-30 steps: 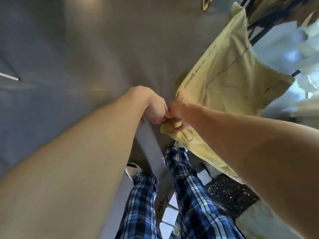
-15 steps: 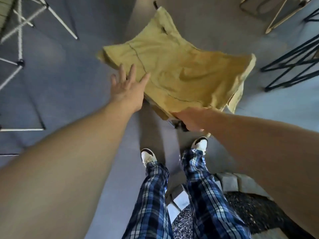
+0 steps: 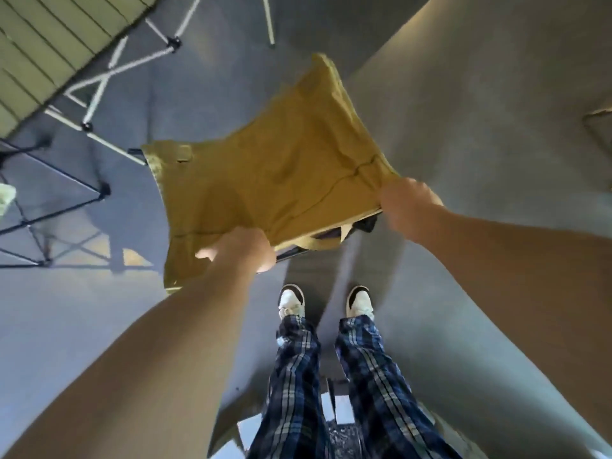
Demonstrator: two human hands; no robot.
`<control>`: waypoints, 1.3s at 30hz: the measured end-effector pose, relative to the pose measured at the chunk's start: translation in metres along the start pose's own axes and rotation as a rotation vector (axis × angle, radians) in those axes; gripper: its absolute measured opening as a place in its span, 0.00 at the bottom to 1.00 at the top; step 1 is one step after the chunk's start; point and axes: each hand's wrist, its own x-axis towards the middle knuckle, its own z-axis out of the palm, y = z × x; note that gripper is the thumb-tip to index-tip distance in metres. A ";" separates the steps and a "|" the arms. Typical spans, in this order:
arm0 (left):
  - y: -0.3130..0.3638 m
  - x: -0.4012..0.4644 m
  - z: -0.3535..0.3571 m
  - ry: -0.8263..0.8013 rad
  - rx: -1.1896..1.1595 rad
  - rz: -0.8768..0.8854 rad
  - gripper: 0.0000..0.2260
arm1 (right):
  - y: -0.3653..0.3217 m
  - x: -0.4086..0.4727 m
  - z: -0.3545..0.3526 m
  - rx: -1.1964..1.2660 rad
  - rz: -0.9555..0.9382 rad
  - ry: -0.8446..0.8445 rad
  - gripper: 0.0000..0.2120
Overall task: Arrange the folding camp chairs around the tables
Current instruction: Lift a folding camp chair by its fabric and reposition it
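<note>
A folding camp chair with a mustard-yellow fabric seat (image 3: 271,167) is spread out in front of me above the grey floor. My left hand (image 3: 240,250) grips the near edge of the fabric at its lower left. My right hand (image 3: 405,207) grips the near right corner, fingers curled round the cloth. A bit of the chair's dark frame (image 3: 361,225) shows under the near edge between my hands; the rest of the frame is hidden by the fabric. A slatted folding table (image 3: 43,58) with white crossed legs stands at the upper left.
A black wire frame (image 3: 49,207) stands at the left edge, below the table. My two feet in white shoes (image 3: 291,301) stand just behind the chair. Another frame's edge (image 3: 596,124) shows at the far right. Open grey floor lies to the right and ahead.
The chair fabric has swung round and spread flat. My left hand, open on the cloth before, now grips its near edge. My right hand has moved to the right corner. The table has come into view.
</note>
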 end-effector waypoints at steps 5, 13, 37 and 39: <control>-0.066 -0.002 0.006 -0.024 -0.106 -0.155 0.04 | -0.059 0.009 -0.010 -0.099 -0.137 0.044 0.12; -0.146 -0.003 0.007 0.195 -0.137 -0.197 0.06 | -0.153 0.038 -0.030 -0.233 -0.227 0.098 0.13; -0.227 0.011 0.027 0.060 -0.218 -0.335 0.05 | -0.243 0.052 -0.048 -0.580 -0.226 0.073 0.24; -0.227 0.012 0.028 0.024 -0.237 -0.341 0.04 | -0.243 0.049 -0.049 -0.575 -0.216 0.065 0.24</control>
